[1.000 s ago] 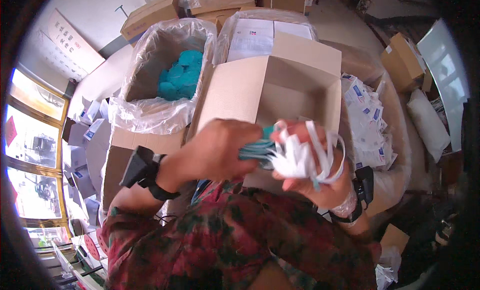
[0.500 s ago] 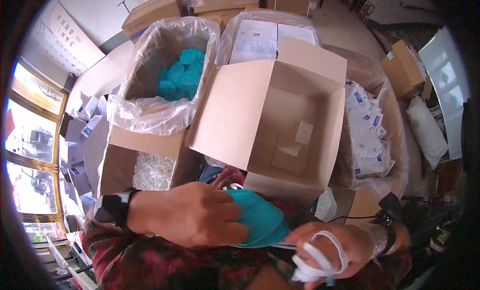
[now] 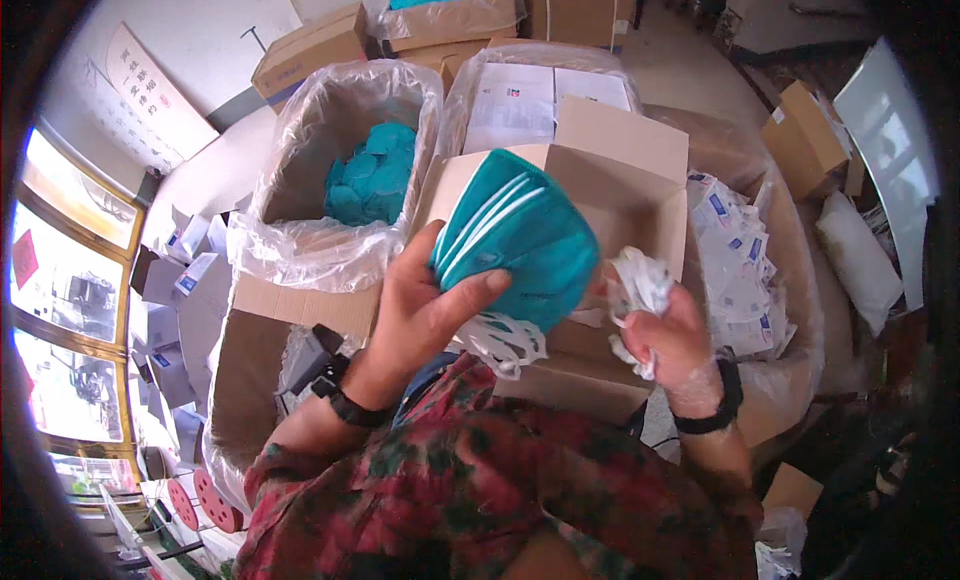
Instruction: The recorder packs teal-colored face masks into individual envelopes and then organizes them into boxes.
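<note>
A stack of teal folded face masks [image 3: 530,255] is gripped in my left hand [image 3: 425,315], thumb across its front, upright over the open cardboard box [image 3: 640,215]. White elastic straps [image 3: 505,345] dangle below the stack. My right hand [image 3: 672,340], to the right of the masks and apart from them, is closed on a bunch of white straps [image 3: 642,290]. Motion blurs that bunch, and I cannot tell whether it is joined to anything.
A plastic-lined box [image 3: 340,95] at the far left holds loose teal masks [image 3: 375,175]. On the right, another lined box contains white printed packets [image 3: 735,265]. Behind stands a box with printed sheets [image 3: 510,105]. A carton with clear plastic [image 3: 250,380] is at near left.
Both hands have risen from low in front of my body to over the open box. The mask stack is now upright in my left hand, with its straps hanging down.
</note>
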Tool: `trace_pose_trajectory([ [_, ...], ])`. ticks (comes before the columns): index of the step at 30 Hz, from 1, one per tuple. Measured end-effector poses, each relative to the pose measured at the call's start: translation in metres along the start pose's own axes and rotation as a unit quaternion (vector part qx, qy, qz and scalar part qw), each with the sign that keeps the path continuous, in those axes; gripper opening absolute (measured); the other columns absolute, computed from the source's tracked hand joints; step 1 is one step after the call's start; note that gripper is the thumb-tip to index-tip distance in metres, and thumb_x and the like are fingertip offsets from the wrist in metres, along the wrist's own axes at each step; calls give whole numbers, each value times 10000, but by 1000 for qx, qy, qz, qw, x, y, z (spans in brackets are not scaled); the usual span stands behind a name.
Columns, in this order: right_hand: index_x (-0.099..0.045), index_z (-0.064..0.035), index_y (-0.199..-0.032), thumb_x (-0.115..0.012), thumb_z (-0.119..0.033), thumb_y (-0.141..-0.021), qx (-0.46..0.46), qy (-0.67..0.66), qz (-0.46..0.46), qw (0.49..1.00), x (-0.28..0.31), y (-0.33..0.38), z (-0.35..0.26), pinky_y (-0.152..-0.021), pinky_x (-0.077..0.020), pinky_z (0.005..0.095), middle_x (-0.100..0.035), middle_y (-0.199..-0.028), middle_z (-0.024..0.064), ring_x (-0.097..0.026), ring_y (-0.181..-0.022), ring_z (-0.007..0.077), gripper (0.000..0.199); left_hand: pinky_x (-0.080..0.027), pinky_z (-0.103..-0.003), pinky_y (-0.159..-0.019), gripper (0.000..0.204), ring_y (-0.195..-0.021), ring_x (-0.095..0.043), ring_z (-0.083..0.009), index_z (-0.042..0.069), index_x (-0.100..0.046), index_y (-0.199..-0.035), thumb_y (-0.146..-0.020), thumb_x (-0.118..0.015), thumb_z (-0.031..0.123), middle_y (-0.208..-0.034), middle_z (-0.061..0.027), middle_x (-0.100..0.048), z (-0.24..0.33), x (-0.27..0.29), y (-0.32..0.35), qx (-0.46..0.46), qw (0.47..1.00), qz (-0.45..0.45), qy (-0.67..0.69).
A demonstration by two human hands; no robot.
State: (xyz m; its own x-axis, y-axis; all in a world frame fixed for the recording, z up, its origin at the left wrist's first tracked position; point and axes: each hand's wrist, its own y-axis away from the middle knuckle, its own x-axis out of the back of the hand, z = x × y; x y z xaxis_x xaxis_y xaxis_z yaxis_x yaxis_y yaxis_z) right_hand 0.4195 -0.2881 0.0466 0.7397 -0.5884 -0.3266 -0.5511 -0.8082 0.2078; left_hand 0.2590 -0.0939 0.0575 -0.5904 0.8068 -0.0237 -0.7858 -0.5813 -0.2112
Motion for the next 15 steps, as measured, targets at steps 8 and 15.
trace_pose_trajectory([
  [8, -538, -22, -1207, -763, -229, -738, 19, -48, -78, 996, -10, -31, 11, -423, -366, 192, -626, -844, -25, -491, -514, 34, 560, -447, -316, -897, 400, -1074, -524, -153, -23, -499, -1209, -897, -676, 152, -1128, -121, -570, 3, -22, 7, -31, 988, -142, 60],
  [15, -521, -16, -1252, -715, -217, -778, 40, -29, -130, 990, 12, -39, -10, -505, -448, 171, -651, -910, -7, -586, -650, 40, 550, -366, -460, -1023, 448, -1234, -480, -353, 140, -556, -1254, -815, -645, 161, -1334, -171, -513, 33, 4, -25, -407, 822, -6, -399],
])
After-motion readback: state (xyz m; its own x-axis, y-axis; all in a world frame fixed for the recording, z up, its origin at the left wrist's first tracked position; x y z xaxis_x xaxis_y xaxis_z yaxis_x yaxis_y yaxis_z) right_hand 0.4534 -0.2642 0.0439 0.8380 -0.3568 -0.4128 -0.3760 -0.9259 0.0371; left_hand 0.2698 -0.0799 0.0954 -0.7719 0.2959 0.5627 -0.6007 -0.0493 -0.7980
